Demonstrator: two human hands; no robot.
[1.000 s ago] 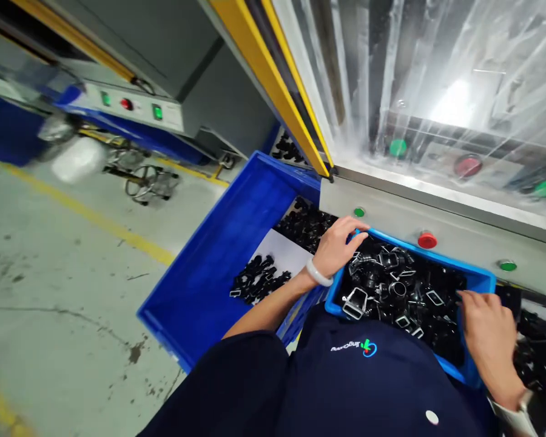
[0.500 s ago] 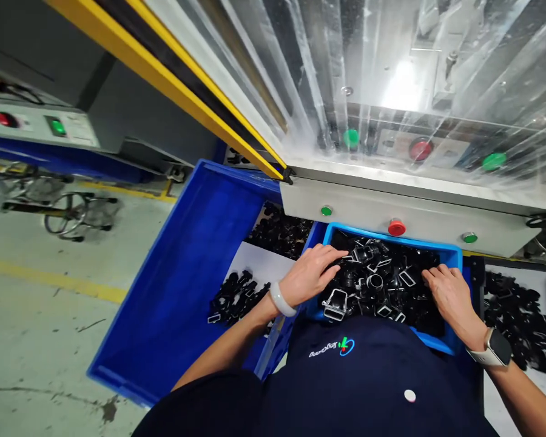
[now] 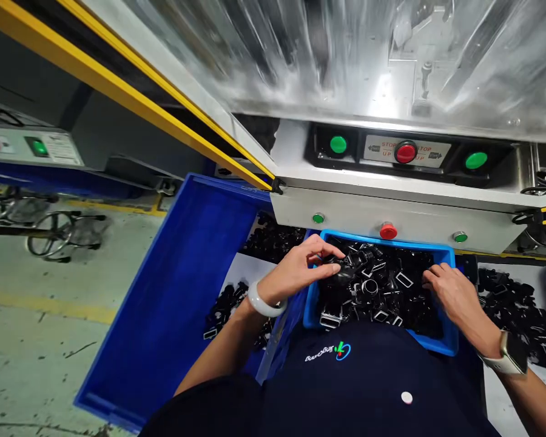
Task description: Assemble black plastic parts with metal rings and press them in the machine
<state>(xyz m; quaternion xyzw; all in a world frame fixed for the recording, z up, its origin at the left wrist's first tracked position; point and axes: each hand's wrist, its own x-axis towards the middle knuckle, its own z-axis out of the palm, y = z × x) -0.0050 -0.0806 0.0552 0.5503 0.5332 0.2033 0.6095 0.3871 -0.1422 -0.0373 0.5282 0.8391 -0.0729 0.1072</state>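
Observation:
A light blue bin (image 3: 450, 340) full of black parts (image 3: 370, 287), some with silver rims, sits against my front. My left hand (image 3: 304, 267) is over the bin's left side, thumb and fingers curved around a black part (image 3: 343, 273). On the right side of the bin, my right hand (image 3: 448, 291) has its fingers bent together over the black parts. Whether anything is between those fingertips is hidden.
Behind the bin stands a machine panel (image 3: 355, 218) with green and red buttons, under a clear plastic curtain (image 3: 264, 54). A large dark blue tray (image 3: 164, 291) lies left, with more black parts. Another pile of black parts (image 3: 514, 309) is at right.
My left hand has closed around a black part, its thumb lower and apart from the fingers. The curtain has lifted off the upper buttons. The view has shifted slightly.

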